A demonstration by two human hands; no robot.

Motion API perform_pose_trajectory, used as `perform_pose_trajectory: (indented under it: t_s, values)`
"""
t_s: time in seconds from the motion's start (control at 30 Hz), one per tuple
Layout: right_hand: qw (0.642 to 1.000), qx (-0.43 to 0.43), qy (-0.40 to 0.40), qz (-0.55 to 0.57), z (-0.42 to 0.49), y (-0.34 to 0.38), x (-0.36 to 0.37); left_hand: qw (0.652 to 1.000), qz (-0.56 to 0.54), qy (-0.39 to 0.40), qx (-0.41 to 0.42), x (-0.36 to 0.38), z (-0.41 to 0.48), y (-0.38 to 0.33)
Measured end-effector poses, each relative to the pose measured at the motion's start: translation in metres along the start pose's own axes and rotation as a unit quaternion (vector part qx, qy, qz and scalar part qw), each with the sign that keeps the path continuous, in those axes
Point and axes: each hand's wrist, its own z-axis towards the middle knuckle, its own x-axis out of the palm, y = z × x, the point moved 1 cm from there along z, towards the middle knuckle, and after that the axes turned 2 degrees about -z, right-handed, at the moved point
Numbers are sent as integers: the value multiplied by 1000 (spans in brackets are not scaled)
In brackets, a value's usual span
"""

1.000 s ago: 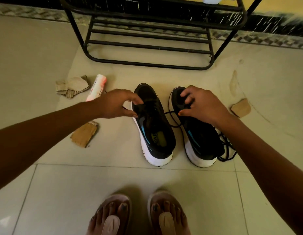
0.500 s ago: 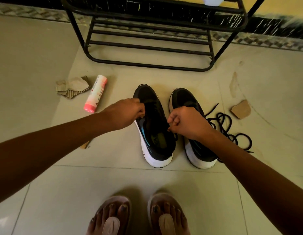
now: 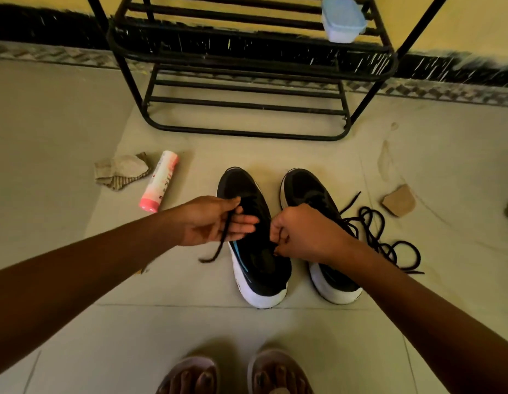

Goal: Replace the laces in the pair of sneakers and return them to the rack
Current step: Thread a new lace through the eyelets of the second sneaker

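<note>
left hand turned palm-up | lace across fingers, thumb-pinched | right hand pinching lace

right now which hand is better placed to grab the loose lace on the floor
Probably right: the loose lace lies beside the right sneaker, near the right hand; the left hand, pinching another lace, is beyond the left sneaker.

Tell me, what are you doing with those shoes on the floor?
A person is working a black lace on one sneaker: the left hand holds its loose end, the right hand pinches it at the shoe. A second lace lies loose beside the other sneaker. Both stand before the rack.
</note>
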Motion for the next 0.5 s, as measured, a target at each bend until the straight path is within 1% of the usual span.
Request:
perform_pose_trajectory:
  t_s: [0.07,0.1,0.17,0.23,0.3,0.37,0.43,0.5]
  values:
    - [999,-41,3,-19,-2,12,3,998,-59,4,7,8,1,2]
    - [998,-63,-3,-30,-3,18,7,997,-70,4,16,12,1,3]
    - [992,-109,-28,-48,-2,28,13,998,-40,2,41,16,3,7]
    - [988,-137,-58,-38,2,30,13,997,21,8,70,17,3,11]
    - [985,-145,-97,18,6,26,9,994,55,11,89,17,2,14]
    - [978,-129,-132,96,9,17,4,993,66,12,96,19,-1,15]
    - [968,-103,-142,180,12,8,0,992,84,26,89,21,-2,15]
    - [958,-99,-158,218,16,2,-1,991,99,39,76,21,-2,15]
